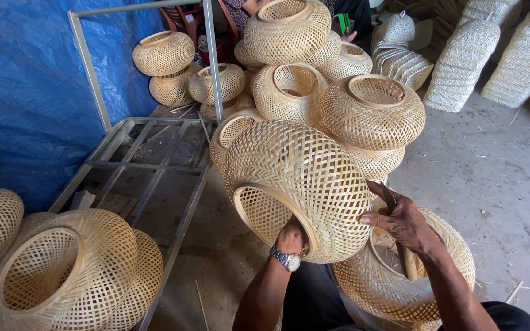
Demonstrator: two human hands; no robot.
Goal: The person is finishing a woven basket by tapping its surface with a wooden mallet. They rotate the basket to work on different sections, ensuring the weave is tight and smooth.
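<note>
A woven bamboo lampshade [295, 184] is being held up off the floor [492, 178], in front of the body and above the lap, with nothing underneath carrying it but the two hands. It is being kept tilted: its axis, running through the round rim opening, is being pointed down and to the left, toward the wearer, so that the opening is facing the left forearm.

The left hand [291, 236] is being pushed in through that opening; a wristwatch [286, 260] is showing at the wrist, but the fingers are being hidden inside the weave, so whether they are closed on the rim or spread against the inner wall cannot be told. The right hand [400, 219] is being pressed flat against the outer wall at the shade's lower right, fingers together and laid on the weave, with a thin bamboo strip seemingly being pinched beneath them. The hands are thus being kept apart, one inside and one outside, with the wall between them.

A second shade [400, 270] is lying just below the right wrist, on or beside the lap. Finished shades are being stacked in a pile [314, 73] beyond the held one, more are lying at the lower left [69, 270], and a metal frame [148, 165] is lying against a blue tarpaulin [26, 92].
</note>
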